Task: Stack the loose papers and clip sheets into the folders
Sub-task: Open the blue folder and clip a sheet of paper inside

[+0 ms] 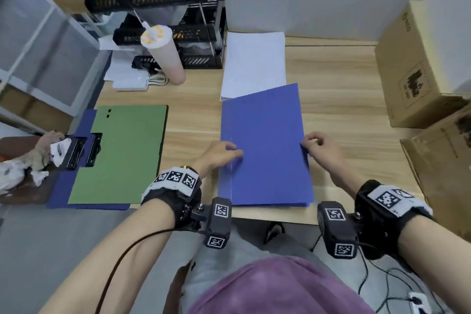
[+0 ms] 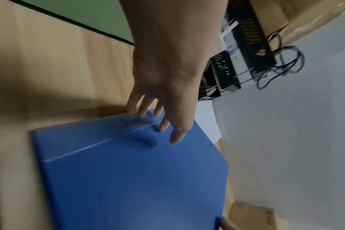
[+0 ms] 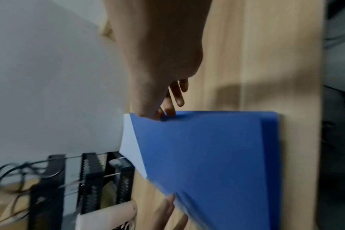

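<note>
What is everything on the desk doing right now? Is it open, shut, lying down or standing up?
blue folder: shut, flat on the desk, its right edge lifting a little.
left hand: fingers flat, pressing the folder's left side.
right hand: pinching the folder's right edge.
white papers: loose, lying flat behind the folder.
green clipboard: lying flat, no sheets on it.
drink cup: standing upright, straw in its lid.

A folder [image 1: 265, 145] is lying at the desk's [image 1: 339, 115] near edge, at 6 o'clock. A paper stack [image 1: 254, 64] is sitting at 12 o'clock behind it, its near end tucked under the folder. A clipboard [image 1: 119, 155] is resting at 9 o'clock, a cup [image 1: 165, 56] and tray rack [image 1: 201, 33] at 10 o'clock, and 2 boxes [image 1: 423, 64] at 3 o'clock.
</note>
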### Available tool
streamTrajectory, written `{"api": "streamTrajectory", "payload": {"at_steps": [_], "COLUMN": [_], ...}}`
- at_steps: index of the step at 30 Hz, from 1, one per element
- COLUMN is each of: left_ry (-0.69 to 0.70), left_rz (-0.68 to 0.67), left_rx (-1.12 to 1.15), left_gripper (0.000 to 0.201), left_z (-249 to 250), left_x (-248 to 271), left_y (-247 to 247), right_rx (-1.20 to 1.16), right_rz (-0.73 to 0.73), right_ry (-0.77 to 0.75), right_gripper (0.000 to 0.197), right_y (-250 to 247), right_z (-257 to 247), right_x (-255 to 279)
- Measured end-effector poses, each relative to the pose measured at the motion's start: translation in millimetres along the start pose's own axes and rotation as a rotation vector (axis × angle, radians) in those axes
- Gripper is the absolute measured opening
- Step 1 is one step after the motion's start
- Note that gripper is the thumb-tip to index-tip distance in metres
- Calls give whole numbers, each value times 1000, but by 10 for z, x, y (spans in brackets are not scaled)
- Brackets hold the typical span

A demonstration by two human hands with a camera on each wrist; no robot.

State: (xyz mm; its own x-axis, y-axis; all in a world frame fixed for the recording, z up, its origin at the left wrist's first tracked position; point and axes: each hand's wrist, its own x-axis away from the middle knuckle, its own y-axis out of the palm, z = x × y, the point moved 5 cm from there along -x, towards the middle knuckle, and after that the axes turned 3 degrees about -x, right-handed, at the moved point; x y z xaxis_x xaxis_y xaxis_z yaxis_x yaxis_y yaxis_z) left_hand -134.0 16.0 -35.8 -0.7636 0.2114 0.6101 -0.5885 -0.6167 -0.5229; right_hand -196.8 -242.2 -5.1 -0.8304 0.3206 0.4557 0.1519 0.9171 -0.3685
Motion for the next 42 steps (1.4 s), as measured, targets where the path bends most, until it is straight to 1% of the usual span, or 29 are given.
{"api": "streamTrajectory", "payload": {"at_steps": [2,4,6,8,10,13,16,20,22,24,25,27,28,29,31,33,35,38,40,42], "left_ry": [26,67,126,173,193,204,160,58,-10,-75,-91,-87,-84,-83,-64,-71,-107,-132,-132,-142], "left_rz": [-54,-97,-94,-44,29,121,153,168,213,277,320,374,368,340,220,110,71,52,24,-21], "left_rx": [90,169,207,242,305,310,282,265,289,313,292,125,18,-86,-227,-290,-353,-423,-416,-421], "left_gripper": [55,70,79,75,63,42,43,56,55,50,55,76,83,85,83,81,86,91,90,86], "left_z": [303,567,763,859,825,545,96,-629,-991,-1340,-1512,-1798,-1869,-1894,-1860,-1848,-1860,-1801,-1767,-1724], "left_x": [66,142,224,301,373,464,485,345,208,89,20,-150,-216,-263,-327,-405,-460,-481,-469,-448], "left_y": [-180,-388,-627,-916,-1241,-1717,-2090,-2327,-2347,-2296,-2265,-2169,-2082,-1973,-1717,-1467,-1337,-1324,-1396,-1496], "right_rx": [94,118,77,63,72,124,141,115,108,86,70,46,44,51,90,117,110,80,90,156], "right_rz": [-67,-235,-408,-500,-576,-715,-780,-773,-722,-618,-547,-387,-320,-265,-199,-181,-167,-152,-193,-255], "right_ry": [-93,-137,-187,-239,-264,-260,-225,-125,-63,10,42,100,132,160,209,249,268,295,284,278], "right_gripper": [20,27,27,26,24,24,25,25,24,21,21,24,26,29,35,37,36,34,33,30], "right_y": [-18,110,356,642,971,1502,1960,2308,2346,2289,2232,2077,1990,1910,1790,1741,1728,1714,1728,1729], "right_z": [-387,-806,-1201,-1539,-1793,-2018,-2099,-1910,-1669,-1335,-1156,-784,-600,-429,-141,-11,30,10,9,-22], "right_x": [7,70,140,187,229,283,275,142,25,-102,-159,-239,-241,-228,-181,-148,-161,-185,-200,-160]}}
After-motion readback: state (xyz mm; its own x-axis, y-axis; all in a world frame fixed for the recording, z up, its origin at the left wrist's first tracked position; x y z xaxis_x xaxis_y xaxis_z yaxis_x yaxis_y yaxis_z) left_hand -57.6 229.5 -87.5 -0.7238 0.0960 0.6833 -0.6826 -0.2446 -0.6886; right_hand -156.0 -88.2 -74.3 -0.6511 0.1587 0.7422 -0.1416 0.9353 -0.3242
